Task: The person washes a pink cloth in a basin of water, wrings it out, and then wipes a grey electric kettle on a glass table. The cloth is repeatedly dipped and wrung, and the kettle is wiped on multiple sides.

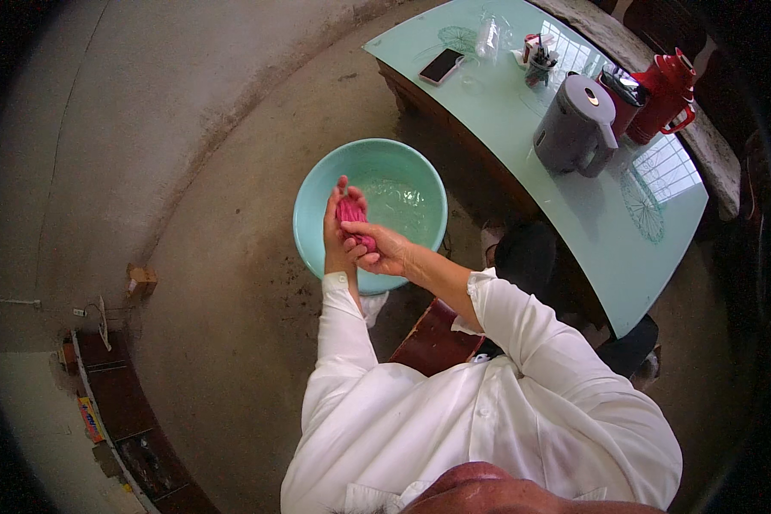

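Note:
A bunched pink cloth (353, 215) is held between my two hands over a light green plastic basin (306, 193). My left hand (334, 212) lies along the cloth's left side, fingers pointing up the picture and wrapped partly round it. From the right, my right hand (380, 247) grips the cloth's lower end, its thumb across the top. Water (401, 199) with bright reflections lies in the basin. Something white (375, 307) shows just below the basin's rim, near my left sleeve.
A glass-topped table (642, 270) at the right bears a phone (441, 66), a grey electric kettle (575, 125), a red thermos flask (665, 96) and a pen holder (540, 69). A dark red wooden seat (438, 337) is below the basin. A small cardboard box (141, 281) lies by the left wall.

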